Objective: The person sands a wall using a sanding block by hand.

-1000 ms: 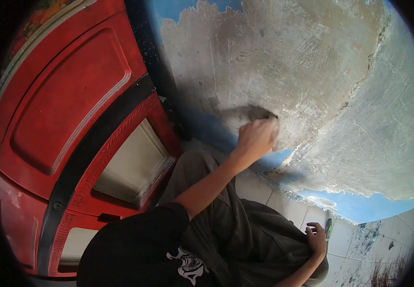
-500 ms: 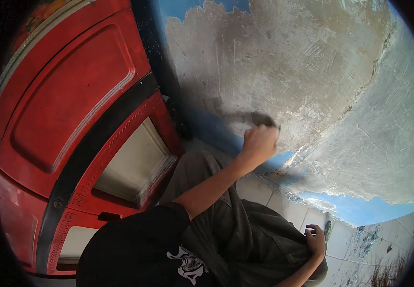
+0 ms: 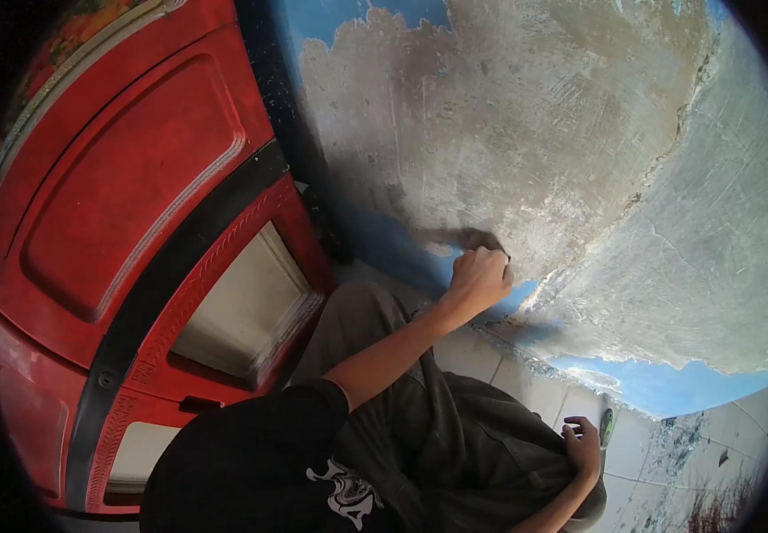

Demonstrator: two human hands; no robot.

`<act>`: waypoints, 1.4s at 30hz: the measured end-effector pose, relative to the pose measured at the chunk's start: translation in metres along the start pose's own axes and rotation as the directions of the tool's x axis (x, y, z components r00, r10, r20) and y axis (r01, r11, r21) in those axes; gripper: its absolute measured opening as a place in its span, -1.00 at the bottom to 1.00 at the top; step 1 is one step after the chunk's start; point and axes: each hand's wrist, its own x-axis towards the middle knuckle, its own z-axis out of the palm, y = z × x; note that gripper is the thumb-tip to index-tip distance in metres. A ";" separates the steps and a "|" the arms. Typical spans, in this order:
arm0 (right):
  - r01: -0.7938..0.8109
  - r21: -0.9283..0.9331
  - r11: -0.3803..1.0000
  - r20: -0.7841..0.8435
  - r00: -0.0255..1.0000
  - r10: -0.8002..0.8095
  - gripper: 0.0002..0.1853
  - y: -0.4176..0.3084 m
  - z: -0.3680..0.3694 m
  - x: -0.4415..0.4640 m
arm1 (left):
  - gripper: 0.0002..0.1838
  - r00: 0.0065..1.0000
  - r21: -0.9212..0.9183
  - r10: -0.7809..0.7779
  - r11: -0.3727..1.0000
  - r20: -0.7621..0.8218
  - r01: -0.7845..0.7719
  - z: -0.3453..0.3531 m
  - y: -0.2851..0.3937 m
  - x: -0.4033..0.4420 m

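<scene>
My left hand [image 3: 480, 277] is closed in a fist against the wall [image 3: 526, 151], with the arm stretched out over my knee. A dark scraping tool [image 3: 489, 240] shows at its knuckles, mostly hidden by the hand and merging with its shadow. Around the fist the wall is bare grey plaster, rough and scratched. Blue paint [image 3: 526, 291] remains just below the hand, with a ragged border. My right hand [image 3: 584, 446] lies on my other knee, fingers loosely bent and apart, holding nothing.
A red cabinet [image 3: 135, 178] with pale panels stands close on my left. The wall's cracked corner [image 3: 641, 191] runs down to the right. Paint flakes [image 3: 668, 453] are strewn over the white tiled floor [image 3: 632, 466]. Dark bristles [image 3: 721, 511] show at the lower right.
My left hand has moved a little downward along the wall, and less of the dark tool shows. My right hand stays on the knee. The view has shifted slightly.
</scene>
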 end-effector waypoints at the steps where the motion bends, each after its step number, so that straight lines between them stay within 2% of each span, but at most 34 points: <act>1: 0.010 0.011 1.000 -0.010 1.000 -0.010 -0.79 0.000 0.000 -0.001 | -0.81 0.998 -0.164 -0.026 0.986 -0.050 0.017 -0.010 0.008 -0.001; 2: 0.004 0.012 1.000 -0.008 1.000 -0.004 -0.79 0.001 0.000 -0.002 | -0.81 0.994 -0.322 -0.062 0.946 -0.091 0.029 -0.020 0.015 -0.002; 3: 0.007 0.004 1.000 -0.022 1.000 -0.007 -0.79 0.000 0.001 -0.001 | -0.81 0.994 -0.321 -0.061 0.947 -0.087 0.030 -0.026 0.019 -0.002; 5: 0.014 -0.003 1.000 -0.037 0.999 -0.014 -0.78 0.001 0.001 0.001 | -0.82 0.973 -0.267 -0.059 0.964 -0.224 -0.003 -0.034 0.023 -0.001; 6: 0.009 -0.010 1.000 -0.018 1.000 -0.009 -0.78 0.001 0.001 0.002 | -0.82 0.972 -0.267 -0.059 0.964 -0.226 -0.004 -0.026 0.018 -0.001; 8: 0.004 -0.020 1.000 -0.002 1.000 -0.004 -0.78 0.002 0.001 0.002 | -0.83 0.993 -0.031 -0.015 0.999 -0.114 0.012 -0.005 0.007 -0.003; 10: -0.012 0.017 1.000 0.001 1.000 0.012 -0.78 0.005 0.002 0.003 | -0.83 0.994 -0.054 -0.048 0.998 -0.095 0.043 0.003 0.005 -0.004; 12: 0.022 0.011 1.000 -0.004 1.000 -0.022 -0.78 0.008 0.003 0.005 | -0.83 0.994 -0.240 -0.035 0.971 -0.103 0.010 -0.013 0.012 -0.005; 13: 0.050 0.010 0.999 -0.007 0.999 -0.050 -0.78 0.010 0.003 0.003 | -0.84 0.994 -0.277 -0.074 0.959 -0.075 0.051 -0.022 0.014 -0.002; 14: 0.126 -0.029 0.992 -0.058 0.990 -0.127 -0.78 0.010 0.004 0.001 | -0.83 0.978 -0.261 -0.045 0.965 -0.202 -0.010 -0.026 0.013 -0.002; 15: 0.084 -0.011 0.996 -0.048 0.995 -0.085 -0.78 0.000 0.001 -0.002 | -0.82 0.966 -0.248 -0.052 0.969 -0.253 -0.012 -0.037 0.021 -0.003; 16: 0.099 0.005 0.995 -0.045 0.994 -0.099 -0.77 0.002 0.003 -0.001 | -0.79 0.975 -0.226 -0.060 0.974 -0.216 0.010 -0.036 0.016 -0.002; 17: 0.136 -0.015 0.991 -0.037 0.990 -0.136 -0.76 0.009 0.004 0.002 | -0.78 0.992 -0.090 -0.043 0.995 -0.116 0.032 -0.034 0.012 -0.001; 18: 0.103 -0.005 0.995 -0.037 0.994 -0.103 -0.76 0.004 0.004 0.000 | -0.74 0.988 0.052 0.028 0.998 -0.151 -0.021 -0.010 -0.005 0.001; 19: 0.110 -0.004 0.994 -0.039 0.993 -0.110 -0.76 0.010 0.007 0.003 | -0.72 0.999 0.049 -0.051 0.998 -0.008 0.051 0.000 -0.006 0.003; 21: 0.089 -0.007 0.996 -0.075 0.993 -0.089 -0.75 0.018 0.011 0.006 | -0.74 0.992 -0.003 -0.104 0.995 0.078 0.104 0.013 -0.009 0.001; 22: 0.038 -0.005 0.999 -0.064 0.997 -0.038 -0.74 0.010 0.009 0.004 | -0.76 0.992 0.052 -0.096 0.994 0.081 0.092 0.003 0.001 -0.001; 24: 0.003 0.042 0.999 -0.043 0.999 -0.002 -0.74 0.010 0.008 0.002 | -0.77 0.993 -0.076 0.025 0.997 -0.115 -0.034 -0.006 -0.008 0.005; 25: -0.018 0.045 0.999 -0.068 0.997 0.021 -0.74 0.008 0.005 0.000 | -0.75 0.985 -0.099 -0.027 0.995 -0.172 0.010 -0.023 0.004 0.005; 26: -0.023 0.018 1.000 -0.057 0.998 0.024 -0.74 0.003 0.003 -0.003 | -0.74 0.963 -0.093 0.032 0.994 -0.268 -0.059 -0.035 0.007 0.004; 29: -0.030 -0.015 0.999 -0.033 0.999 0.029 -0.73 -0.003 0.002 -0.002 | -0.74 0.983 -0.111 -0.056 0.993 -0.177 0.037 -0.034 -0.003 0.007; 31: -0.059 -0.014 0.998 -0.005 0.998 0.059 -0.73 -0.006 0.000 -0.004 | -0.75 1.000 0.096 -0.015 0.995 0.009 0.014 -0.003 -0.024 0.006; 34: -0.036 -0.014 0.999 -0.025 0.999 0.036 -0.73 -0.001 0.002 -0.003 | -0.77 0.999 0.169 -0.031 0.985 0.025 0.027 0.012 -0.018 0.000; 35: -0.045 -0.002 0.999 -0.017 0.999 0.045 -0.72 -0.003 0.001 -0.004 | -0.79 0.998 0.066 -0.047 0.997 0.037 0.045 0.009 -0.018 0.004; 38: -0.069 0.000 0.998 -0.008 0.998 0.069 -0.71 -0.005 0.000 -0.003 | -0.74 0.992 -0.109 0.026 0.993 -0.125 -0.040 -0.025 -0.001 0.005; 41: -0.066 0.014 0.998 -0.020 0.998 0.066 -0.72 -0.001 0.003 0.004 | -0.73 0.996 -0.036 -0.010 0.999 -0.092 0.007 -0.021 -0.003 0.005; 42: -0.048 0.024 0.999 -0.028 0.998 0.048 -0.73 0.002 0.004 0.004 | -0.72 0.999 0.080 -0.034 0.996 0.017 0.032 -0.003 -0.018 0.007</act>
